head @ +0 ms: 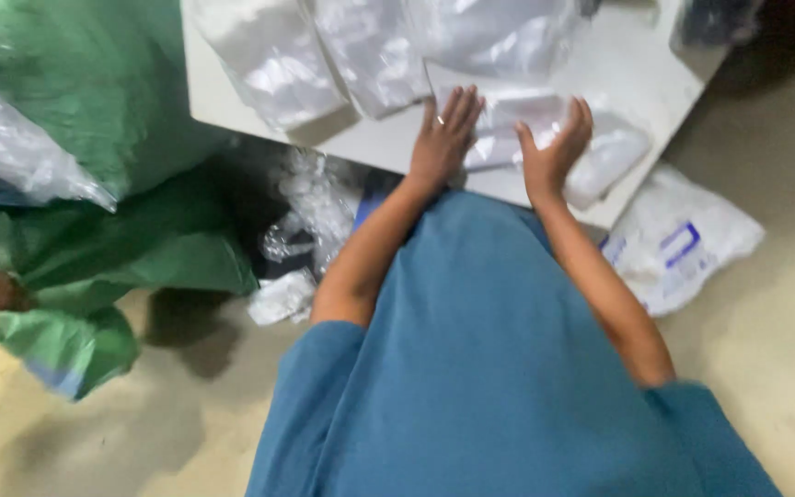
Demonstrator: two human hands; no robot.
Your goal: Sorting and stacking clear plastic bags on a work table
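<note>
- Left hand [443,138] lay flat, fingers spread, on a clear packet [545,138] at the table [388,143] edge.
- Right hand [554,152] rested open on it too, gripping nothing.
- Packet's long axis ran from 9 to 3 o'clock.
- Green sack [94,120] sat at 9 o'clock.

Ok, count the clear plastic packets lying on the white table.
About 4, though blur hides the edges: three clear plastic packets along the white table's far side, left, middle and right, and one under the left hand and right hand.
</note>
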